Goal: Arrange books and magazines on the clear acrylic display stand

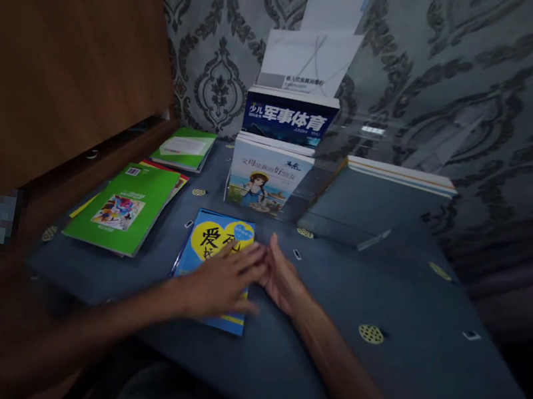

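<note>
A blue book [199,260] with a yellow heart-shaped patch and large black characters lies on the table. My left hand [226,281] is over its lower right part, fingers stretched out and holding nothing; whether the palm touches the cover I cannot tell. Just past the book's right edge is my right hand [282,277], turned on its side with fingers extended and nothing in it. The fingertips of both hands come close together or overlap there. Part of the cover is hidden behind my left hand.
Green books [130,212] lie at the left, with another green book [186,148] behind. A book with a drawn girl [264,182] and a dark-blue book [287,118] stand upright in a clear holder. More books [382,204] stand at the right. Wooden furniture [66,60] borders the left.
</note>
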The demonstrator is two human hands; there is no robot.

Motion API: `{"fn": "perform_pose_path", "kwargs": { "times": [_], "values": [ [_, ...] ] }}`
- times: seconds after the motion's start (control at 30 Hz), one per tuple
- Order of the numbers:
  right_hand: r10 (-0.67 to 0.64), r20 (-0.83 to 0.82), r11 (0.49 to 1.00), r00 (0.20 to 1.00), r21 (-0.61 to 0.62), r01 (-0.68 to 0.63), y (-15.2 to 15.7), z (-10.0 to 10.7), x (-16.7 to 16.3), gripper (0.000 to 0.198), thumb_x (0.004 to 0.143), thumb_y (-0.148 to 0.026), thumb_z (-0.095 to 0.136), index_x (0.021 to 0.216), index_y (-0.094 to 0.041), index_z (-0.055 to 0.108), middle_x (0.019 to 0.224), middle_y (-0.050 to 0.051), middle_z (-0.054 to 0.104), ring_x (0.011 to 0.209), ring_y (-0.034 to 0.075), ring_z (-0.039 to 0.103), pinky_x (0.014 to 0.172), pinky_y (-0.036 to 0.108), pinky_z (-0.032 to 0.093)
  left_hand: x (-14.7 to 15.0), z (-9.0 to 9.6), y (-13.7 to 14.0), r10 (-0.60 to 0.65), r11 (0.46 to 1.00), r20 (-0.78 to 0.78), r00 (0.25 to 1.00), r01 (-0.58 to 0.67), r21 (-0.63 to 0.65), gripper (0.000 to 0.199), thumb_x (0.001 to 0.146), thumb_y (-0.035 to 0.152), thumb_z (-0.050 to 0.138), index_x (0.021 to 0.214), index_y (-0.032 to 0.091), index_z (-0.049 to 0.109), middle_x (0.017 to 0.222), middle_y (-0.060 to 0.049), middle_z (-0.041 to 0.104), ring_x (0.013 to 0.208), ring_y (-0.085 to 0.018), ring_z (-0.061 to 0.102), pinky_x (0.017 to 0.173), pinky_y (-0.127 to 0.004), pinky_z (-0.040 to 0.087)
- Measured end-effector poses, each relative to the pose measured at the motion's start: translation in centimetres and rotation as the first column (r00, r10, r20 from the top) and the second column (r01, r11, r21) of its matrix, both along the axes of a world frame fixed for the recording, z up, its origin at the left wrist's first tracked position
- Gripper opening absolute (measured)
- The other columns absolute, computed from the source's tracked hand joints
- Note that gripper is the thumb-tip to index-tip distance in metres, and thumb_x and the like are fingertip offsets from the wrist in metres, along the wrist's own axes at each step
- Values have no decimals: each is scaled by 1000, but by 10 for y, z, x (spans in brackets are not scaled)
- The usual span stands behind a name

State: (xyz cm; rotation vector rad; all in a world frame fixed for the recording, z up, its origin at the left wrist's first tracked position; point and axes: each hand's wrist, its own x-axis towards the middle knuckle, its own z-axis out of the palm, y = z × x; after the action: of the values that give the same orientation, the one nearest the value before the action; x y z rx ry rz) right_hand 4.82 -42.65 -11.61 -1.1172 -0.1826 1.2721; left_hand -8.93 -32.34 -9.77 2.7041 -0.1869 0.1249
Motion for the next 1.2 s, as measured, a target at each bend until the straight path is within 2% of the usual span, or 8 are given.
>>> {"fn": "perform_pose_path", "kwargs": {
  "times": [0.17,0.23,0.3,0.37,0.43,0.53,0.63,1.2],
  "values": [
    [56,109,997,993,45,-61,-2,-2,-2,40,82,-56,69,93,-17,65,80,7,76,68,18,72,59,25,55,-62,8,-24,-263,965,1,965,263,-5,52,97,44,51,145,25,45,152,-6,47,147,-20,31,124,-41,18],
    [66,184,994,981,77,-81,-1,-1,-6,37,69,-40,85,92,-17,66,84,6,78,75,19,74,67,27,58,-80,9,-14,-156,984,54,986,160,-80,45,99,35,49,143,28,48,151,-3,49,145,-19,35,123,-38,25],
    [52,215,995,975,77,-71,0,-1,-9,44,58,-29,90,93,-18,65,86,5,78,77,21,75,70,30,59,-87,6,4,137,976,125,983,-112,-184,44,99,28,46,143,28,47,152,-5,46,145,-21,36,121,-40,29],
    [24,214,997,977,62,-38,1,-2,-11,44,56,-25,90,92,-18,64,86,6,79,77,23,75,70,32,60,-86,0,26,461,855,130,878,-400,-330,46,98,27,46,144,23,46,152,-10,46,144,-24,38,120,-44,30],
    [-4,206,999,979,46,-6,4,-4,-12,39,58,-21,88,88,-18,63,85,6,79,77,24,76,69,34,61,-80,-7,48,603,707,34,797,-513,-487,47,95,29,50,141,20,48,147,-13,51,139,-27,45,118,-46,33],
    [-36,201,999,979,32,31,12,-7,-10,32,60,-16,85,83,-18,63,78,6,78,75,24,76,69,35,62,-70,-14,72,593,555,-107,798,-501,-664,44,92,25,52,135,16,53,140,-14,58,132,-27,52,114,-45,38],
    [-51,225,999,973,8,51,20,-7,-9,32,61,-13,85,84,-18,63,73,4,77,71,23,75,68,35,62,-66,-17,81,563,493,-147,813,-473,-730,44,86,17,55,131,15,56,137,-13,60,131,-27,53,114,-44,39],
    [-53,257,998,965,-10,58,22,0,-16,45,50,-23,91,85,-19,61,74,3,78,79,25,76,69,33,62,-74,-28,86,489,619,-88,868,-416,-667,53,84,16,56,137,19,53,145,-11,54,132,-26,52,115,-50,37]
  ]
}}
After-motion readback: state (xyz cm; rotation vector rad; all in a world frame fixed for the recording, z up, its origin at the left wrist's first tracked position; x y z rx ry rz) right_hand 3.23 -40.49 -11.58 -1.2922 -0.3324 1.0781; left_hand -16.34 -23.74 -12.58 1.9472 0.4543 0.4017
